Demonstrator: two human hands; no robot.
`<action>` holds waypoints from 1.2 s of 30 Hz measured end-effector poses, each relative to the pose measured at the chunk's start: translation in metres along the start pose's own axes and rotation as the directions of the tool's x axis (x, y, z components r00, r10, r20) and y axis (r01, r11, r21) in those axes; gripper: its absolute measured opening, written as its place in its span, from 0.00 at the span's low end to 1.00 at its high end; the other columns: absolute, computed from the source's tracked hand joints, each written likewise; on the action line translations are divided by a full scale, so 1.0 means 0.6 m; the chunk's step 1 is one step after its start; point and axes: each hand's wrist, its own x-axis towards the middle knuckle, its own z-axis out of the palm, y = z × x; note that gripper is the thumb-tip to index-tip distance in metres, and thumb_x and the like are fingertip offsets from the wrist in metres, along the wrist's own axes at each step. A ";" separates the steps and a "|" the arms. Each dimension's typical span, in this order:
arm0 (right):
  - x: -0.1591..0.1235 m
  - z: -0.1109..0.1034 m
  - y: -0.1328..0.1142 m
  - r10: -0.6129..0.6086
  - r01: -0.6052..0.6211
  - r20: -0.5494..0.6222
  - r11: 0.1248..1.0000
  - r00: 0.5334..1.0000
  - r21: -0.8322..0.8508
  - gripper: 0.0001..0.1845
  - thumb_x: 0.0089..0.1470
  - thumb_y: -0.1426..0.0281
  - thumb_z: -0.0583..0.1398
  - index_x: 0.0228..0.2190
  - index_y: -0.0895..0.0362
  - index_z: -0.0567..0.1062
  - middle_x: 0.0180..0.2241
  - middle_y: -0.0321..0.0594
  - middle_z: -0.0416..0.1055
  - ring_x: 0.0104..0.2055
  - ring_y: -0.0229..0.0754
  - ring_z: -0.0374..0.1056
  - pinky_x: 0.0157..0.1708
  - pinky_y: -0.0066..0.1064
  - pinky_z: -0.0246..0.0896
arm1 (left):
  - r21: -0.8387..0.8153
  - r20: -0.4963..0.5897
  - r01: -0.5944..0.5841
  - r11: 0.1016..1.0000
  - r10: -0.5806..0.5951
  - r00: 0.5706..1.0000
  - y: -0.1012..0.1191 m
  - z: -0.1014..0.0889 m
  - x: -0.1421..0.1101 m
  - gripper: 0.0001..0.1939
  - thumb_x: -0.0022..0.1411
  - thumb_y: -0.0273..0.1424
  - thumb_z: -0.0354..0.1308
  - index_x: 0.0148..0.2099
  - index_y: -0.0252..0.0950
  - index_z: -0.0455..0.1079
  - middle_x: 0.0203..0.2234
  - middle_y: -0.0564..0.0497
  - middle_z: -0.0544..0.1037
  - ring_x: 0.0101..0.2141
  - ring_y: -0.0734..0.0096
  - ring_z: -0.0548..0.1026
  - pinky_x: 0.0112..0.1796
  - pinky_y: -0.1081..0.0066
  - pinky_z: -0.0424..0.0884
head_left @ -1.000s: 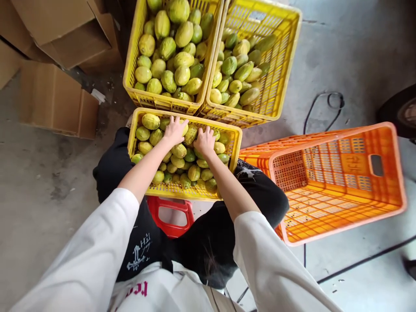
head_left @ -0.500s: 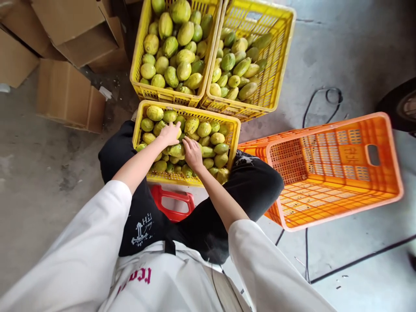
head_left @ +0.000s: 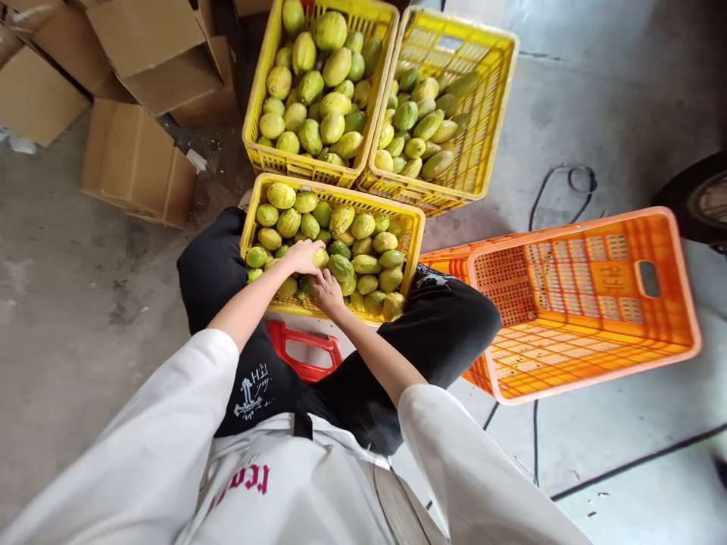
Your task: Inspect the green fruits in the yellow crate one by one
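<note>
Head view. Concrete floor [head_left: 579, 121] under everything. Largest item I log on it: an orange crate [head_left: 568, 344], right side, its mouth facing the camera. Two yellow crates at the back, side by side: the left one [head_left: 304, 168] well filled with fruit, the right one [head_left: 480, 121] filled unevenly, its right end showing bare lattice. A third, the near crate [head_left: 416, 246], lies crosswise before them, between the bent knees in black trousers [head_left: 213, 265]. Cardboard boxes [head_left: 128, 159] at left; part of a wheel [head_left: 704, 200] at the right edge. A red stool [head_left: 312, 373] shows between the legs.

Hands: both I place over the near crate, close together. Left hand [head_left: 303, 257] bends over a yellowish fruit [head_left: 321, 258], fingers against it. Right hand [head_left: 328, 293] sits just below, fingertips beside the same fruit. Whether either grasps it, I cannot tell. Green-yellow fruits [head_left: 341, 267] surround them, in the near crate.
</note>
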 end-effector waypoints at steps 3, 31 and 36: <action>0.008 -0.009 0.012 -0.013 0.013 0.025 1.000 1.000 0.013 0.31 0.56 0.68 0.66 0.59 0.65 0.68 0.57 0.58 0.69 0.58 0.57 0.62 0.53 0.38 0.63 | -0.349 -0.059 0.109 0.931 -0.138 0.989 -0.019 -0.002 0.010 0.39 0.51 0.30 0.70 0.64 0.38 0.63 0.55 0.41 0.74 0.55 0.51 0.73 0.57 0.60 0.68; 0.034 0.016 0.012 -0.008 -0.008 0.328 0.999 0.945 0.049 0.23 0.56 0.70 0.65 0.53 0.64 0.78 0.54 0.61 0.75 0.61 0.63 0.67 0.54 0.42 0.64 | -0.956 0.203 0.280 0.091 -0.487 0.850 -0.096 0.031 -0.027 0.27 0.66 0.52 0.60 0.57 0.40 0.68 0.48 0.45 0.80 0.51 0.55 0.78 0.51 0.58 0.75; 0.053 0.018 0.000 0.007 -0.036 0.376 0.997 0.926 0.071 0.22 0.59 0.63 0.65 0.49 0.66 0.81 0.49 0.61 0.78 0.52 0.58 0.75 0.51 0.36 0.68 | -0.963 0.231 0.267 0.027 -0.425 0.875 -0.101 0.026 -0.025 0.29 0.59 0.53 0.66 0.56 0.44 0.71 0.47 0.45 0.82 0.53 0.58 0.78 0.47 0.64 0.78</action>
